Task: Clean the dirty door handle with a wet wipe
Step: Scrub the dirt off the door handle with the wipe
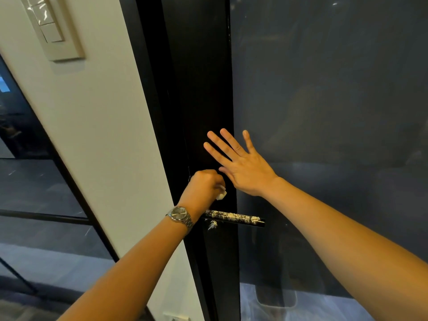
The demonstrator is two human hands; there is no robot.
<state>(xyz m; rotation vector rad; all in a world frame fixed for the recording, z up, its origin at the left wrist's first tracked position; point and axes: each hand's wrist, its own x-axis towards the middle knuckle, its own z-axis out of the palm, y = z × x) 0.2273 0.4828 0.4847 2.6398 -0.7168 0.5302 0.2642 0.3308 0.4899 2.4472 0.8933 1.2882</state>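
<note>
A black lever door handle (234,218) sticks out to the right from a black door frame (203,93); pale crusty dirt covers its top. My left hand (203,187), with a metal watch on the wrist, is a fist just above the handle's left end, shut on a white wet wipe (221,196) that peeks out at the right of the fist. My right hand (240,165) lies flat with fingers spread on the frame and the glass edge, above the handle and beside the left fist.
A dark glass door pane (335,112) fills the right. A white wall strip (92,126) with a switch panel (52,26) is at the left, then another dark glass panel (34,193). A dirt smear (212,225) marks the frame under the handle.
</note>
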